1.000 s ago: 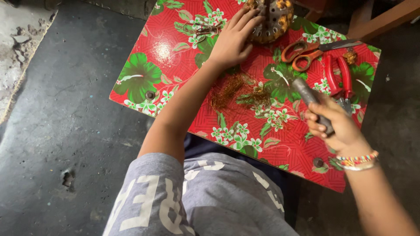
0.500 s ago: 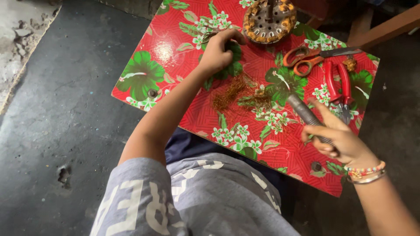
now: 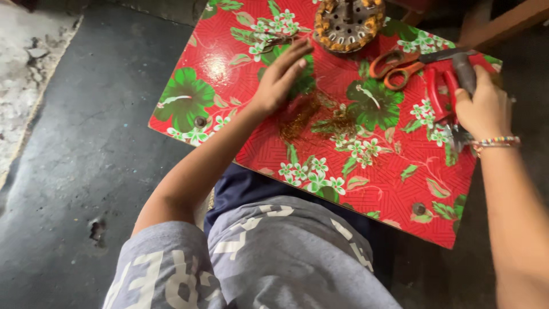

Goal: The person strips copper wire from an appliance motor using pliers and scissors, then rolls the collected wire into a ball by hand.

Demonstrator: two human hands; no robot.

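The left hand (image 3: pixel 280 80) rests flat and open beside the loose, springy copper wire tangle (image 3: pixel 311 114) at mid-board, best pinched as a bunch, while the right hand (image 3: pixel 483 106) clenches a rigid grey-handled tool (image 3: pixel 464 71).

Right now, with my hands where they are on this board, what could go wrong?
The left hand rests flat by the loose copper wire scraps, so strands could prick it or scatter. The right hand holds a grey tool at the board's edge, beside red pliers and scissors; something could slide off.
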